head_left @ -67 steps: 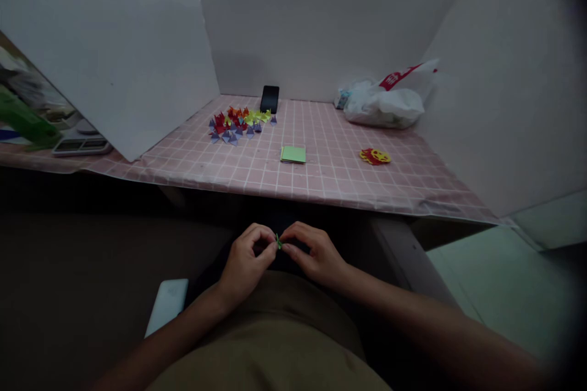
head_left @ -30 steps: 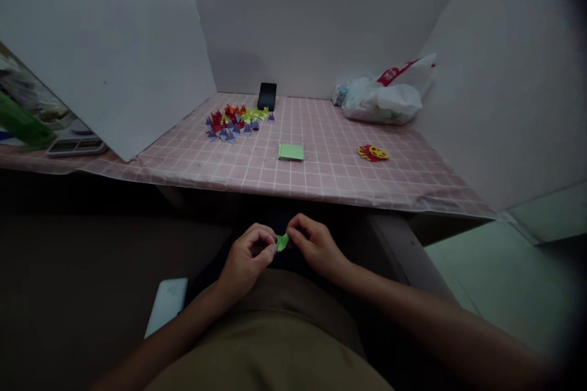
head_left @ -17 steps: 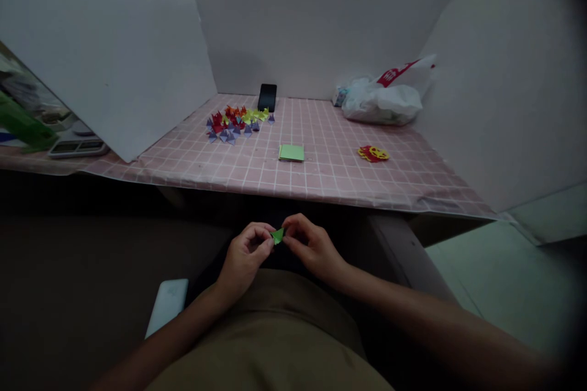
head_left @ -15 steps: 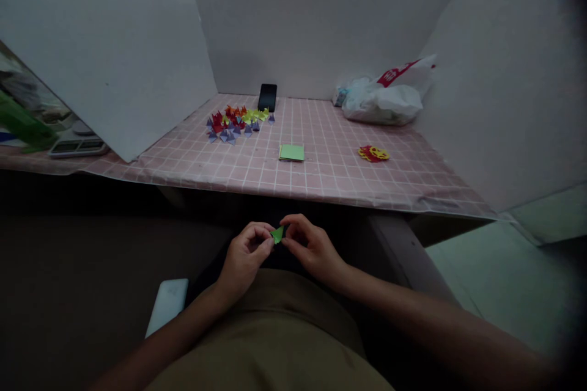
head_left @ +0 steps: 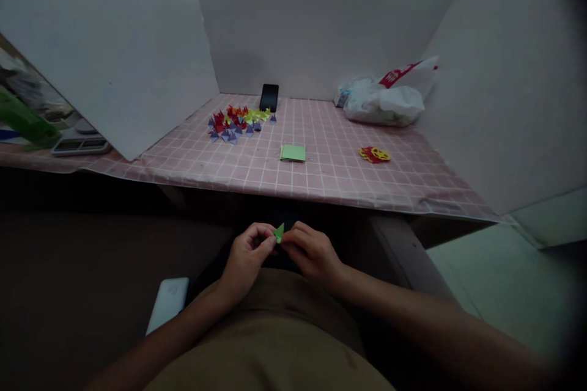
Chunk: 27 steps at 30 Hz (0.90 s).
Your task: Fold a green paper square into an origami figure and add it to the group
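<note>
Above my lap, a small folded piece of green paper (head_left: 279,233) is pinched between the thumb and fingers of my left hand (head_left: 247,256). My right hand (head_left: 314,255) is closed too, its thumb and fingertips pressed on the lower right side of the paper. One green point sticks up between the hands; the fingertips cover the rest. On the table beyond lies a stack of square paper (head_left: 293,153) with a light green sheet on top. Farther left stand several small folded paper figures (head_left: 238,122) in red, orange, yellow and purple.
A pink checked tablecloth (head_left: 321,180) covers the table, with white panels (head_left: 321,24) around it. A black phone (head_left: 269,98) leans at the back. White plastic bag (head_left: 385,104) and yellow-red cutouts (head_left: 375,154) lie right; a scale (head_left: 81,145) is left. A white power bank (head_left: 169,302) lies beside me.
My right fingers have closed in and moved down onto the paper's lower side. The green point now stands more upright. My left hand keeps its pinch.
</note>
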Tool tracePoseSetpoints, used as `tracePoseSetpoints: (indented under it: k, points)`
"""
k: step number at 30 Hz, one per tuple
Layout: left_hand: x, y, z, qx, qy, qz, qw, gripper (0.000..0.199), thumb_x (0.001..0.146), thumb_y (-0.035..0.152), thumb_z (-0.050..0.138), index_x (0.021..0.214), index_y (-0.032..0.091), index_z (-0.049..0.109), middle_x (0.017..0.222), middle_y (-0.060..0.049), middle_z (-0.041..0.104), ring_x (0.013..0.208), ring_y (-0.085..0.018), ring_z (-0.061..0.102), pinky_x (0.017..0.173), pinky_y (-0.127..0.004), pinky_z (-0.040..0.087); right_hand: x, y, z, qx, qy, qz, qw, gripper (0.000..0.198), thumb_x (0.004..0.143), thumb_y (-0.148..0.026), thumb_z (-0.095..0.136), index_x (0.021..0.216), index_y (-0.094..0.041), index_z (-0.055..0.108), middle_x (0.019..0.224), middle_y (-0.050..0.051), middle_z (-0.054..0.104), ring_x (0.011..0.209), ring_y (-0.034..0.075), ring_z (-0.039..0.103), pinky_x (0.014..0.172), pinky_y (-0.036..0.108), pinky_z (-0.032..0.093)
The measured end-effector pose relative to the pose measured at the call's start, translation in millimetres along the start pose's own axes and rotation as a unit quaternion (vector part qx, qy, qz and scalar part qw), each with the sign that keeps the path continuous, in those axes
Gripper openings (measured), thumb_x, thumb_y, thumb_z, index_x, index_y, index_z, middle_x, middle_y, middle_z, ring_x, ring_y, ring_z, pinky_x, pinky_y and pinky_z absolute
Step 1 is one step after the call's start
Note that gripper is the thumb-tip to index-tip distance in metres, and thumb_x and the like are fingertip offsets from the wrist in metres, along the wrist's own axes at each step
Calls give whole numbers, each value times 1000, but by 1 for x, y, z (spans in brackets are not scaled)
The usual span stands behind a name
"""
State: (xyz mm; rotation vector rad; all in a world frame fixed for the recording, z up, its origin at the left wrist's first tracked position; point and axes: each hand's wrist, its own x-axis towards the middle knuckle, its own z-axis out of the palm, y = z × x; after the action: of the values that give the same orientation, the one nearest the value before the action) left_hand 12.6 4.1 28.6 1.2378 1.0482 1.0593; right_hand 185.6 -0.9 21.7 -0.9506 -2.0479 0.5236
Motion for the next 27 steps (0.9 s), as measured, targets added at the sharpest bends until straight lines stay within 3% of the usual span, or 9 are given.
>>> tracePoseSetpoints:
  k: [6,13,18,24,27]
  points:
    - [1,-3,0,-32,15,-13,999,16,78,31,64,76,15,60,93,-4,60,79,-15,57,71,-28,52,0,-1,1,-8,14,-7,1000,12,92,-15,48,90,-21,57,76,2,54,67,14,51,59,26,40]
    - [0,-1,1,-11,-7,-20,1000,17,77,31,65,76,15,61,83,-2,60,71,-13,55,66,-26,50,1,-1,2,0,8,4,1000,11,92,-14,50,90,-20,59,77,3,56,70,14,54,61,26,42]
    - [0,-3,1,-33,-19,-67,997,18,78,33,65,78,15,63,79,-3,62,74,-16,60,67,-29,53,4,-2,1,75,32,81,993,8,90,-16,54,85,-19,60,79,2,60,72,14,57,66,27,45]
    - [-1,-5,-1,-56,-11,-57,997,15,77,31,65,77,16,61,84,-3,63,78,-16,62,72,-31,54,8,1,0,139,47,161,976,12,86,-18,58,98,-20,58,78,0,58,70,13,54,64,25,45]
    - [0,-7,-2,-61,-26,-49,997,15,79,30,64,77,16,61,88,-3,63,78,-16,62,73,-31,54,9,3,1,162,23,177,970,3,83,-17,62,86,-18,60,77,0,58,72,14,55,65,26,45]
